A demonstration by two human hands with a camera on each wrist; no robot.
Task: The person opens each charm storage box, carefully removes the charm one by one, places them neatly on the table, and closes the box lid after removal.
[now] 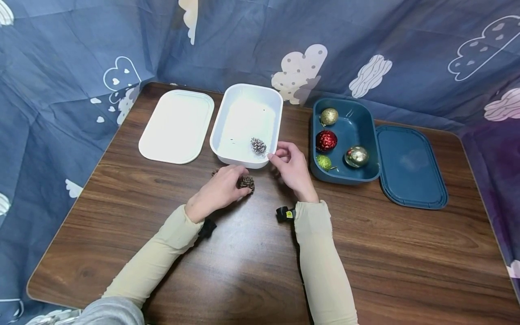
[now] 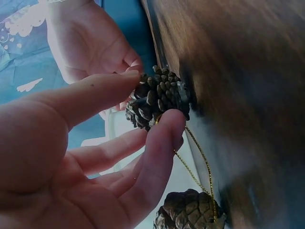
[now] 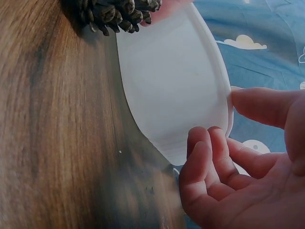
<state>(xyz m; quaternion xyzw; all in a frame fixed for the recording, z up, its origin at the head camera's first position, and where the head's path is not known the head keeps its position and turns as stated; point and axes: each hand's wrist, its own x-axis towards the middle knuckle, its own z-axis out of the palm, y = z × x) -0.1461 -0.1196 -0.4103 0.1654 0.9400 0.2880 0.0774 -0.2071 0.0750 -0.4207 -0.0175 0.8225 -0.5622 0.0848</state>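
"On the table [image 1: 223,280], what was counted?"

"From my feed I logged three pine cones [image 2: 185,211], four baubles [image 1: 327,141], two lids [image 1: 176,128]. One white box [image 1: 241,117] held one cone [image 1: 258,146]; one blue box [image 1: 345,133] held every bauble."

"Hands?"

"The left hand [image 1: 221,187] pinched one cone [image 1: 246,183] beside the white box's near wall. The right hand [image 1: 293,169] gripped that box's corner, thumb at the rim, fingers bent."

"Axis?"

"The boxed cone slanted from upper left to lower right in the head view; the pinched cone's direction I could not tell."
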